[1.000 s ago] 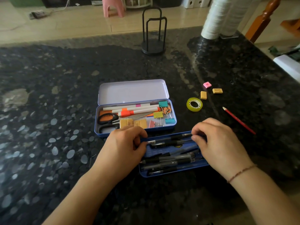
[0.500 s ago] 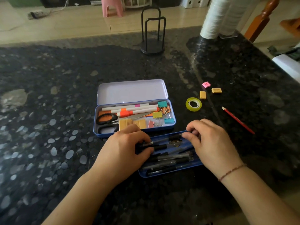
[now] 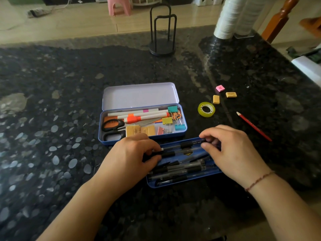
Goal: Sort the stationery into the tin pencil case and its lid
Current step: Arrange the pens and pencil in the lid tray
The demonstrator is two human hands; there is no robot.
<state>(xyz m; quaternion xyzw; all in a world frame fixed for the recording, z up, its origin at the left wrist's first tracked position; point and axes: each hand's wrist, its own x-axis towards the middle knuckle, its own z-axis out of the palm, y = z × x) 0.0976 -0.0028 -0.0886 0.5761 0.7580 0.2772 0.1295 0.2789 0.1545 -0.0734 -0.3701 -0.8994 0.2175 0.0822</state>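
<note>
An open blue tin pencil case (image 3: 184,132) holds markers, black scissors, erasers and binder clips, with its pale lid (image 3: 139,95) tilted up behind. In front of it a second blue tin tray (image 3: 184,182) holds several black pens. My left hand (image 3: 128,159) grips the left ends of the pens in the tray. My right hand (image 3: 229,150) pinches the right end of a black pen (image 3: 187,145) at the tray's far edge. Loose on the counter to the right lie a tape roll (image 3: 206,109), a pink eraser (image 3: 220,88), two yellow erasers (image 3: 216,99) and a red pencil (image 3: 253,126).
The dark speckled stone counter (image 3: 52,136) stretches left and forward. A black wire stand (image 3: 162,30) rises at the back centre, with stacked white cups (image 3: 229,16) at the back right. A white object (image 3: 307,66) lies at the right edge.
My right hand has slid left along the tray's far edge, pinching a pen. My left hand has closed over the pens' left ends.
</note>
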